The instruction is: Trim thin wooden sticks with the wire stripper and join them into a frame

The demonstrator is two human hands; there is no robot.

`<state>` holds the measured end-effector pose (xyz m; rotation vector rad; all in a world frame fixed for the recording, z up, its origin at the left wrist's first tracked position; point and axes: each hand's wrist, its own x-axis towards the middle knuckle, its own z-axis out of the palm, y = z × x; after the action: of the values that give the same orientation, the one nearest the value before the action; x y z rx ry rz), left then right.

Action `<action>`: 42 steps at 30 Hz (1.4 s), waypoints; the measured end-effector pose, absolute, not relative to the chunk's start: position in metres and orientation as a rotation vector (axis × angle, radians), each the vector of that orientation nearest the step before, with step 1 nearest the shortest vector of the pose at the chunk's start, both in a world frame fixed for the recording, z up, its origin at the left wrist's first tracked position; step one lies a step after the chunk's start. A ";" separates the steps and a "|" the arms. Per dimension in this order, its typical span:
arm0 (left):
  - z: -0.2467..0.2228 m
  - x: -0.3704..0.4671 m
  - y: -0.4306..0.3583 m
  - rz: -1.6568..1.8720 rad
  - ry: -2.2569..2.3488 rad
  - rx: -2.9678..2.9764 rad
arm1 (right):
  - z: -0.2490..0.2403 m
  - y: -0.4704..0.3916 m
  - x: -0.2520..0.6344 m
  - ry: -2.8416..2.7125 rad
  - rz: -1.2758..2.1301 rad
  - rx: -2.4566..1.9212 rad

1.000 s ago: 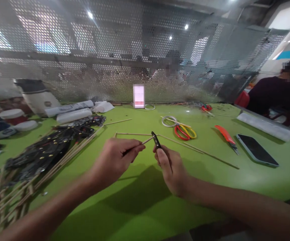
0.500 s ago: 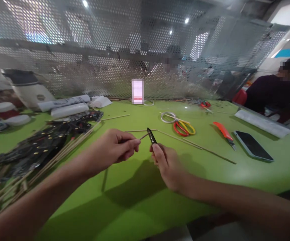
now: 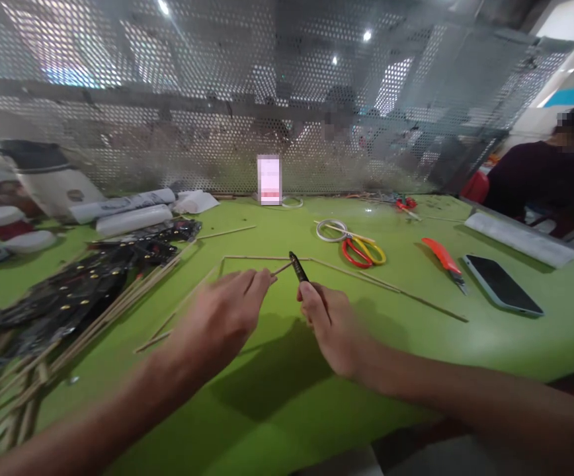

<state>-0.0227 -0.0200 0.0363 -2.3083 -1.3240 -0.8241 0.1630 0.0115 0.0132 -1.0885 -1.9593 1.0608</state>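
My left hand (image 3: 230, 311) pinches a thin stick (image 3: 281, 268) above the green table (image 3: 277, 430), its fingers closed and the back of the hand turned up. The stick's far end meets the tip of a slim black tool (image 3: 297, 268). My right hand (image 3: 329, 324) is wrapped round that tool, thumb on top. Behind both hands lies a bent line of thin sticks (image 3: 257, 257), running down to the left beside my left hand and down to the right as a longer stick (image 3: 433, 308). What kind of tool it is cannot be made out.
Scissors (image 3: 361, 252) with red and yellow handles lie near a wire ring (image 3: 327, 230). To the right are an orange cutter (image 3: 440, 256) and a phone (image 3: 502, 284). Black plastic packets (image 3: 83, 284) and bundled sticks (image 3: 113, 314) cover the left. A person (image 3: 539, 175) sits at the far right.
My left hand has turned over, back now upward, and shifted slightly left and down. More of the bent sticks shows behind it. My right hand and the tool have hardly moved.
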 end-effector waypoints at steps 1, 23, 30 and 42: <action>0.033 -0.022 -0.021 -0.708 -1.225 -2.229 | 0.014 0.010 0.162 -1.919 1.143 -1.109; 0.050 -0.034 -0.009 -1.296 -2.129 -2.842 | 0.013 0.029 0.170 -2.174 0.694 -0.953; 0.028 -0.022 -0.016 -0.567 -1.234 -2.161 | 0.013 0.024 0.161 -1.995 1.044 -1.083; 0.024 -0.019 -0.011 -0.762 -1.427 -2.219 | 0.012 0.025 0.162 -1.705 1.583 -1.064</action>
<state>-0.0189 -0.0112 0.0237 -2.2187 -1.4273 -0.7624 0.1618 0.0247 0.0118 -1.0636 -1.7048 1.5827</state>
